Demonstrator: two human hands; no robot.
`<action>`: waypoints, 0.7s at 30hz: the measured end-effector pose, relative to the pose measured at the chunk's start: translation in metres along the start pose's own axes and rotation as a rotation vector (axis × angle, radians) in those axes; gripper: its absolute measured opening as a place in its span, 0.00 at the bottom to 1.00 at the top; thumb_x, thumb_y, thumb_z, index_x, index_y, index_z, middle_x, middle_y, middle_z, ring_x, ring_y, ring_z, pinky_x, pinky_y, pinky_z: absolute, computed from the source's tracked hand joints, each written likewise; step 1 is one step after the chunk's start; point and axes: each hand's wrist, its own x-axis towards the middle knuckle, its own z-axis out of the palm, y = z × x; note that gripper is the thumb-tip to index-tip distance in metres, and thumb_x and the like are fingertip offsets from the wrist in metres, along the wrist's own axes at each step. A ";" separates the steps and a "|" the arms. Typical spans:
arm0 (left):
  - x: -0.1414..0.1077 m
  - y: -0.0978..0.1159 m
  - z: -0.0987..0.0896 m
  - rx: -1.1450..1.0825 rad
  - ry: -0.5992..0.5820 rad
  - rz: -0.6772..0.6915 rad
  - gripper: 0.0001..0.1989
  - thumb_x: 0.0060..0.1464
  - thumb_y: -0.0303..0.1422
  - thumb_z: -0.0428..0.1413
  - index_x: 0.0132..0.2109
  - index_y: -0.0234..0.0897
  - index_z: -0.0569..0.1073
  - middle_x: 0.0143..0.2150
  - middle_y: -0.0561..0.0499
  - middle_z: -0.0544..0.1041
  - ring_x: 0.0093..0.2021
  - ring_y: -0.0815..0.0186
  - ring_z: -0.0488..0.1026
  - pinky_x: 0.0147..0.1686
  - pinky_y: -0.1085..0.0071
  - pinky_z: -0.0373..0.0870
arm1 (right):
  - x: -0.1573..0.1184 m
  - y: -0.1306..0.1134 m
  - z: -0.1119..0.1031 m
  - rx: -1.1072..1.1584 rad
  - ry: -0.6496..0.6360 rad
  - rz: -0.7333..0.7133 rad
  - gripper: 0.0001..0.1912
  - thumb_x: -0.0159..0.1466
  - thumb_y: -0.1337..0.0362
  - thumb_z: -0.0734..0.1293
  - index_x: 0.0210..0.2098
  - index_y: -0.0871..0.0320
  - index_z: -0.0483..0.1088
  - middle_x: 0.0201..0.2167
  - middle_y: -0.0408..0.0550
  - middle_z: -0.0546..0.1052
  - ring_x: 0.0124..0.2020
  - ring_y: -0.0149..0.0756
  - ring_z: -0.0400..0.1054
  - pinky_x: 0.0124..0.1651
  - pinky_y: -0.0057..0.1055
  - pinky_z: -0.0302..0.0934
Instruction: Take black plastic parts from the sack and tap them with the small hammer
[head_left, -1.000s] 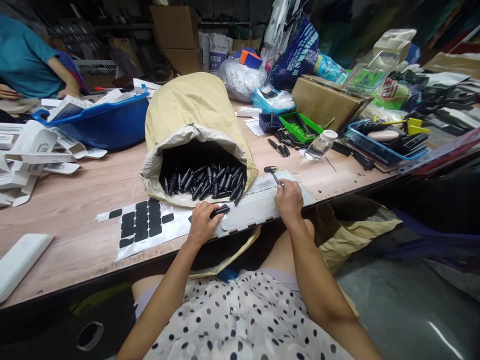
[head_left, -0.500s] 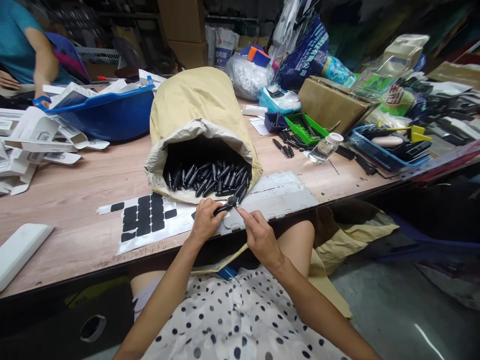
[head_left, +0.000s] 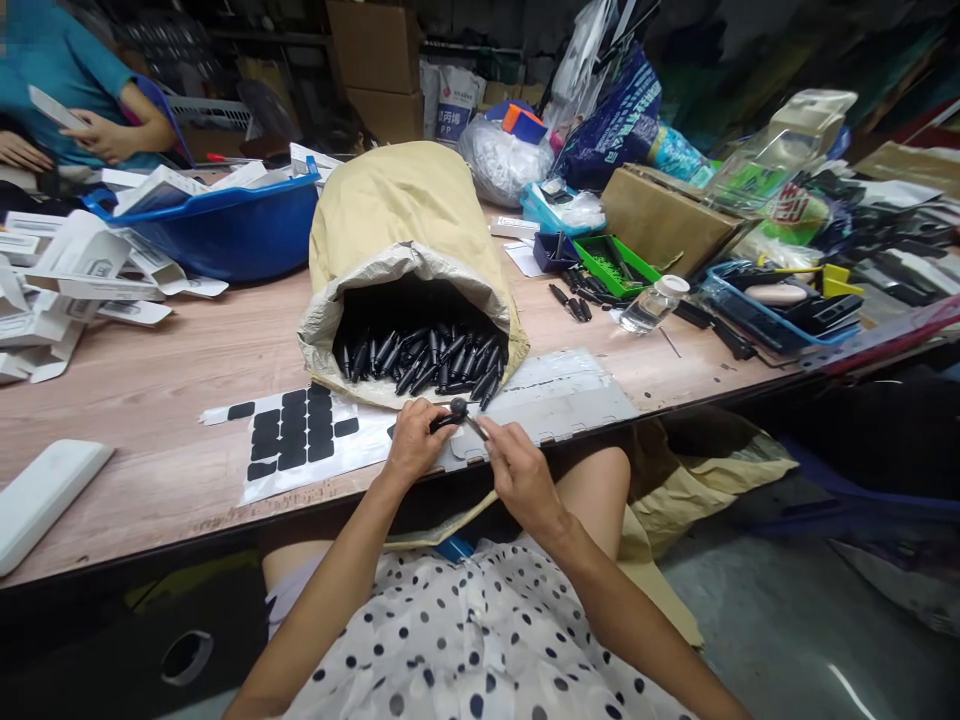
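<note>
My left hand is closed on a small black plastic part, whose round dark end sticks out past my fingertips. In my right hand is a slim metal tool, pinched between thumb and fingers, its tip close to the round end; whether it touches cannot be made out. Just beyond both hands lies a tan paper sack, its mouth facing me. Many black tapered parts are heaped in that mouth. A white sheet of black stickers lies left of my left hand.
A grey board lies at the table edge. To the left are a blue basin, white boxes and a white block. Rightward stand a green tray, a clear jar and a blue basket. A co-worker sits far left.
The metal tool now shows more of its length as my right hand has shifted slightly. The co-worker has raised a white box from the basin area. My view has moved a little.
</note>
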 end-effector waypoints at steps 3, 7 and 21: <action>0.000 0.000 0.000 0.014 0.006 0.018 0.07 0.54 0.31 0.61 0.41 0.41 0.79 0.36 0.51 0.76 0.42 0.59 0.70 0.47 0.61 0.69 | 0.016 0.023 -0.016 -0.159 0.115 0.107 0.21 0.71 0.66 0.56 0.59 0.54 0.71 0.38 0.50 0.72 0.39 0.37 0.69 0.43 0.31 0.66; 0.000 -0.001 -0.001 0.031 0.009 0.057 0.07 0.59 0.35 0.57 0.41 0.42 0.79 0.36 0.50 0.76 0.42 0.59 0.70 0.46 0.62 0.69 | 0.045 0.070 -0.035 -0.485 0.175 0.414 0.20 0.68 0.68 0.59 0.56 0.53 0.74 0.38 0.50 0.70 0.37 0.38 0.66 0.38 0.31 0.60; 0.000 0.003 -0.008 0.059 0.053 0.087 0.21 0.68 0.38 0.42 0.29 0.40 0.69 0.29 0.51 0.72 0.34 0.62 0.68 0.38 0.64 0.68 | 0.061 0.116 -0.017 -0.765 0.166 0.530 0.18 0.66 0.68 0.59 0.50 0.55 0.77 0.39 0.55 0.69 0.41 0.44 0.60 0.38 0.35 0.49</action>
